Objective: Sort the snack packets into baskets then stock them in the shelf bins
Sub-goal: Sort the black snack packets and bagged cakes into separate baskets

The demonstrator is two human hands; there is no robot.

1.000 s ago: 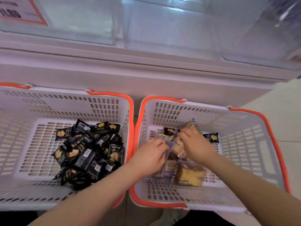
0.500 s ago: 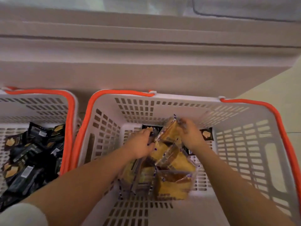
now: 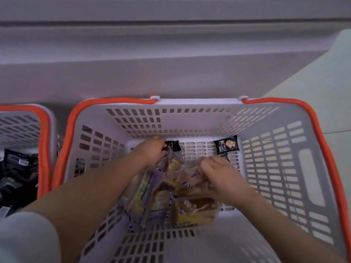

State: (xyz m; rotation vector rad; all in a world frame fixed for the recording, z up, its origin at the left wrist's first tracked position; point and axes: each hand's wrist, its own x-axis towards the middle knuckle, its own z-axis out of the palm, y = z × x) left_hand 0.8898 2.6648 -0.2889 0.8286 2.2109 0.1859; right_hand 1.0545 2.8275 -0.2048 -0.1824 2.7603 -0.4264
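A white basket with an orange rim (image 3: 199, 103) fills the view. On its floor lies a heap of clear packets with yellow cakes (image 3: 152, 198). My left hand (image 3: 152, 149) reaches to the far wall and pinches a black packet (image 3: 173, 145). My right hand (image 3: 218, 173) is curled round the clear wrappers at the top of the heap. Another black packet (image 3: 227, 144) lies alone at the far right of the basket floor.
A second white basket (image 3: 44, 130) stands to the left, holding several black packets (image 3: 15, 173). A white chest cabinet (image 3: 171, 63) rises right behind both baskets. Pale floor (image 3: 313, 76) shows at the right.
The view has closed in on the right basket. My left hand moved from the cake packets up to the black packet at the far wall. My right hand dropped lower onto the heap.
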